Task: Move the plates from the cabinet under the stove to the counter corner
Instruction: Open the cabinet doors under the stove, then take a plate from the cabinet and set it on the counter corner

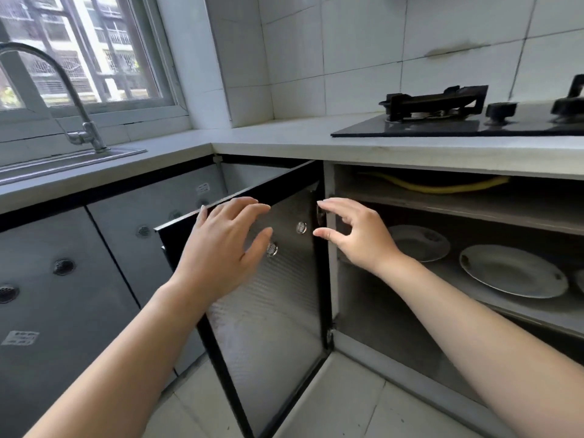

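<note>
Left hand (227, 245) flat, fingers straight and spread, on upper part of open cabinet door (278, 311). Right hand (350, 235) loosely curled, holds nothing, hovers at cabinet opening beside door's hinge edge. Hands apart. Plates (512, 273) lie on shelf (521, 308) under stove (458, 121), right of right hand. Counter corner (240, 137) above door.

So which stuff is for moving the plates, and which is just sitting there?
For the job: plates, open cabinet door, counter corner, left hand, right hand.

Just there: faucet, sink, stove, yellow hose, window.
</note>
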A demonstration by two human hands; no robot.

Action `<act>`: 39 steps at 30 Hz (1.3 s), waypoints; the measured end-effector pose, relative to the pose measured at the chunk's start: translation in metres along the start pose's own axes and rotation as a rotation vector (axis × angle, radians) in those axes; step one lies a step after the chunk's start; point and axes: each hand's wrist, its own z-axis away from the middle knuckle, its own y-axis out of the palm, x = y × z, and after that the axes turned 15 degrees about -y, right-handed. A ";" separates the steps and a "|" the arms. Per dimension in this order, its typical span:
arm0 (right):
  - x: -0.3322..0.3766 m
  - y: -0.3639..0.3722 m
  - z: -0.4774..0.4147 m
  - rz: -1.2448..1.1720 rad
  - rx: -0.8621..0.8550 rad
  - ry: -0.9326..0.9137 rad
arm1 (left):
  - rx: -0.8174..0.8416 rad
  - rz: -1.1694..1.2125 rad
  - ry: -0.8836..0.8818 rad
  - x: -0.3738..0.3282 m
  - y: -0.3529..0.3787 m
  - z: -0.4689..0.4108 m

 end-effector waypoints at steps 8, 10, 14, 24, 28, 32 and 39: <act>-0.036 -0.089 0.113 0.145 0.049 0.206 | 0.204 0.036 0.134 -0.096 0.077 0.010; -0.044 -0.108 0.138 0.169 0.043 0.276 | 0.245 0.052 0.170 -0.118 0.098 0.012; -0.063 -0.133 0.181 0.204 0.028 0.416 | 0.337 0.114 0.190 -0.150 0.138 0.025; -0.128 -0.081 0.237 0.144 0.059 0.669 | 0.497 0.318 -0.108 -0.143 0.256 0.044; -0.151 -0.063 0.225 0.174 0.073 0.669 | 0.564 0.348 -0.143 -0.130 0.291 0.038; -0.183 -0.049 0.202 0.230 0.066 0.679 | 0.531 0.363 -0.085 -0.130 0.317 0.017; -0.224 -0.020 0.182 0.233 -0.042 0.810 | 0.676 0.495 -0.054 -0.142 0.363 -0.002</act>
